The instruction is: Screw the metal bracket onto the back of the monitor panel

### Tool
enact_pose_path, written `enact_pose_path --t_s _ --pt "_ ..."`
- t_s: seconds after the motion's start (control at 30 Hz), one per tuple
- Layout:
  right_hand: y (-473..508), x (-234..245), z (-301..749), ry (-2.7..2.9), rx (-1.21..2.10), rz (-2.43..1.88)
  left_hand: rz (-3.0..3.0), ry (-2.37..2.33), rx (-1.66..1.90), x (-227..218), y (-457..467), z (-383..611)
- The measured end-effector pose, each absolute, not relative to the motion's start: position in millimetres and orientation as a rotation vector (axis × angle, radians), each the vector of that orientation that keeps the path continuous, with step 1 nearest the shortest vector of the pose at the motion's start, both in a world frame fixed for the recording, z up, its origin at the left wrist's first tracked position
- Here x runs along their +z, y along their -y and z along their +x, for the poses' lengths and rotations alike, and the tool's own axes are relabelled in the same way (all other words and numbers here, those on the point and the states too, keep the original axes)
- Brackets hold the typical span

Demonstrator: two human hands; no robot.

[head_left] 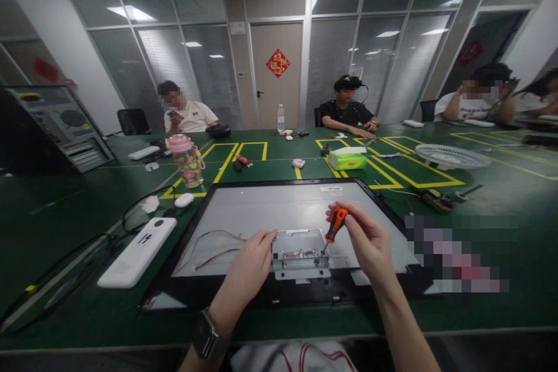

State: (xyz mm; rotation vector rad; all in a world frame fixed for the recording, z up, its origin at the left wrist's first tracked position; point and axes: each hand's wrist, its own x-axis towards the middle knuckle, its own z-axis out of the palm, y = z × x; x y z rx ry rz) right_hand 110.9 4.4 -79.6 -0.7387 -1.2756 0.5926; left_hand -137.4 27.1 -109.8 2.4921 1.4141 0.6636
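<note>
A monitor (244, 209) lies face down on the green table, its back cover off and grey metal showing. Near its front edge sits a small metal shield box (300, 253) with connector ports. My right hand (366, 241) grips an orange-and-black screwdriver (335, 226), tip down on the right side of the box. My left hand (250, 264) has its fingers curled, fingertips resting on the box's left edge. Thin coloured wires (209, 244) run across the panel to the left of that hand.
A white power bank (137, 251) and black cables lie left of the monitor. A pink-lidded bottle (187, 160), tissue box (346, 158) and white fan guard (451, 157) stand beyond. A computer case (56, 128) sits far left. Several people sit at the far side.
</note>
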Motion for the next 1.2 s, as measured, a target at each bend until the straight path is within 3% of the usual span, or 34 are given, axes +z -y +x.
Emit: enact_pose_path --t_s 0.17,0.57,0.97,1.2 --pt "-8 -78 110 1.22 0.549 -0.675 2.494 -1.408 0.658 -109 -27 -137" --pt "-3 -81 112 1.322 0.814 -0.659 2.484 -1.409 0.689 -111 -26 -138" --pt "-8 -72 104 1.224 0.33 -0.882 2.486 -1.413 0.681 -111 -27 -138" --pt "-4 -73 106 1.255 0.503 -0.802 2.489 -1.409 0.691 -113 -28 -138"
